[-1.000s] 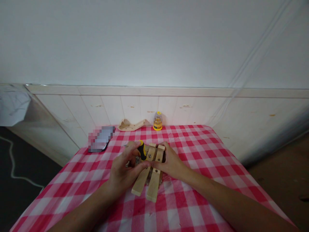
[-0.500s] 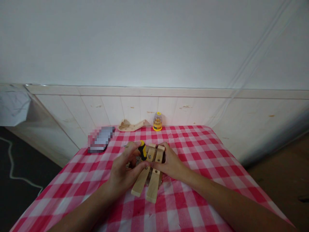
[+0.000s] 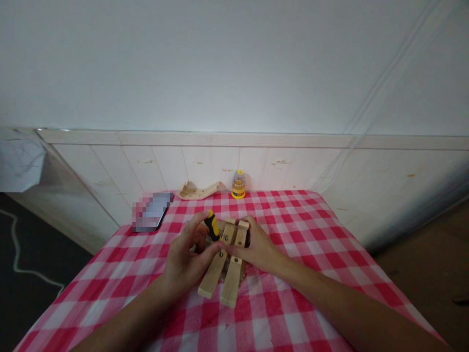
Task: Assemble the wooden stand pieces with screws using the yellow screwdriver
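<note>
A small wooden assembly of two parallel slats [image 3: 224,274] with screws lies on the red-and-white checked tablecloth [image 3: 293,303]. My left hand [image 3: 185,259] is closed round a screwdriver with a yellow-and-black handle [image 3: 211,228], its tip hidden against the left slat. My right hand [image 3: 256,247] grips the far end of the wooden assembly from the right and holds it down. Thumb and forefinger of the two hands nearly touch over the slats.
At the table's far edge lie a curved wooden piece [image 3: 200,190] and a small yellow-based jar of screwdriver bits [image 3: 238,185]. A phone [image 3: 152,211] rests at the far left corner. A white panelled wall [image 3: 234,161] stands behind; dark floor lies on both sides.
The screwdriver handle has tilted slightly to the left in my left hand. The right hand and the wooden assembly have stayed put.
</note>
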A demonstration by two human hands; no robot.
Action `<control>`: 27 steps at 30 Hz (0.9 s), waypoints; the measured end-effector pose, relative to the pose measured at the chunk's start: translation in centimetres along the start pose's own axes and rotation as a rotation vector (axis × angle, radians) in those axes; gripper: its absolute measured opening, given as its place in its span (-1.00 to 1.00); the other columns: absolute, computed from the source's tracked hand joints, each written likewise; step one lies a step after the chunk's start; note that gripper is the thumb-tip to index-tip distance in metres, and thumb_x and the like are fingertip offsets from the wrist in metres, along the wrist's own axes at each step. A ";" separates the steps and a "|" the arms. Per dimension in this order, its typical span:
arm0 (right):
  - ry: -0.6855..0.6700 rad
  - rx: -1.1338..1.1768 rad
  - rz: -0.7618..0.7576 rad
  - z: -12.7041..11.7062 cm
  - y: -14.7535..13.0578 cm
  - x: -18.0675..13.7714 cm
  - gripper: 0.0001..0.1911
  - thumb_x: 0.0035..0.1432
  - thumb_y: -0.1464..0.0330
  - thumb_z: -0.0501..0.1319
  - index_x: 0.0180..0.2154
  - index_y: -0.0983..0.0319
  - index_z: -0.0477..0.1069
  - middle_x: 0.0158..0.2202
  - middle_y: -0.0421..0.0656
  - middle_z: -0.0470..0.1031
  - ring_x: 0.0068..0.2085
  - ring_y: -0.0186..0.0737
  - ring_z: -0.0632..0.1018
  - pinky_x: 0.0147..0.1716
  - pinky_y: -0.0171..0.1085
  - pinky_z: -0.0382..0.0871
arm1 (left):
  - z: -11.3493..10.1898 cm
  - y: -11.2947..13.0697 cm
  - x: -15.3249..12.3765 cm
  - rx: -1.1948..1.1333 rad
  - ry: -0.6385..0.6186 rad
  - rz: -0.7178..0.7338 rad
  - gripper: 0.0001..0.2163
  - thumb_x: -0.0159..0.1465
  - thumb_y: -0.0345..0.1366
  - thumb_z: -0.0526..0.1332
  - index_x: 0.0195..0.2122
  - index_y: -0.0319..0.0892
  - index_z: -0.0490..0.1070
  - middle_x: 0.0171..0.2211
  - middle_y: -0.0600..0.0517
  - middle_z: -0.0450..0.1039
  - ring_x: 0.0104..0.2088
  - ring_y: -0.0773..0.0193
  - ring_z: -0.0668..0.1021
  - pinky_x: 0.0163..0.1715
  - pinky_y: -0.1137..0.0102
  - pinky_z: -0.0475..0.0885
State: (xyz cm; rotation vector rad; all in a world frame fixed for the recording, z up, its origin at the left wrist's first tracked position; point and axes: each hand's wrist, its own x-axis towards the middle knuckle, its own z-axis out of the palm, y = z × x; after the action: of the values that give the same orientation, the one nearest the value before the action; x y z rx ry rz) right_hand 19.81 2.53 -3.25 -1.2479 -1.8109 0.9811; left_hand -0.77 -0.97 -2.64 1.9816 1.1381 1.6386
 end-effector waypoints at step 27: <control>-0.004 -0.039 -0.016 -0.3 -0.1 -0.1 -0.48 -0.02 0.21 0.50 -0.14 0.15 0.27 -0.20 -0.19 0.50 -0.19 -0.09 0.54 -0.31 -0.19 0.39 | 0.1 -0.8 -0.5 -0.087 -0.015 -0.077 -0.43 0.29 -0.33 0.37 0.29 0.07 0.25 -0.30 0.16 0.43 -0.56 0.51 0.38 -0.59 0.61 0.31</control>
State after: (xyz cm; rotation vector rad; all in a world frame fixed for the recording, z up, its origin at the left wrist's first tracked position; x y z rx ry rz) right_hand 20.02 2.50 -3.02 -1.2540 -1.8483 0.9446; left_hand -0.98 -0.79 -3.57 1.8695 1.1044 1.6036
